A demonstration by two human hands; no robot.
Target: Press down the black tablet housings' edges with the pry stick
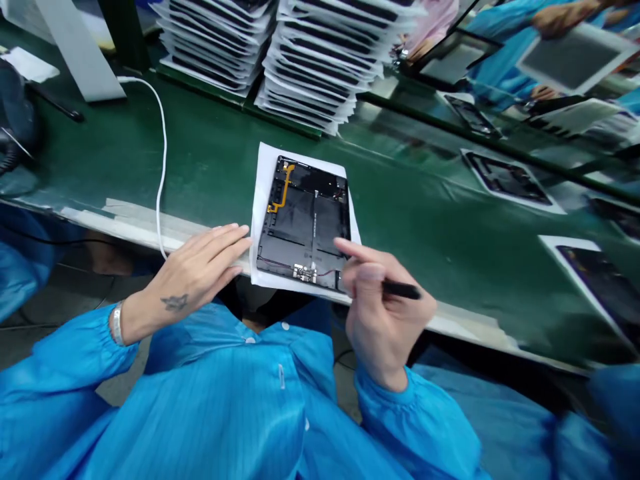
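Note:
A black tablet housing (300,230) lies on a white sheet (263,193) at the bench's front edge. An orange flex cable (286,190) runs along its upper left, and a small circuit board (305,273) sits at its lower edge. My left hand (203,263) rests with fingers stretched out, its fingertips at the sheet's left edge. Over the housing's lower right corner is my right hand (383,293), closed around a black pen-like tool (401,289); the tool's other end is hidden.
Tall stacks of white sheets with dark panels (320,67) stand behind the housing. A white cable (165,147) crosses the green bench (210,160) at left. More housings on sheets (510,179) lie at right. Blue-sleeved people are at the upper right, one hand (565,17) holding a panel.

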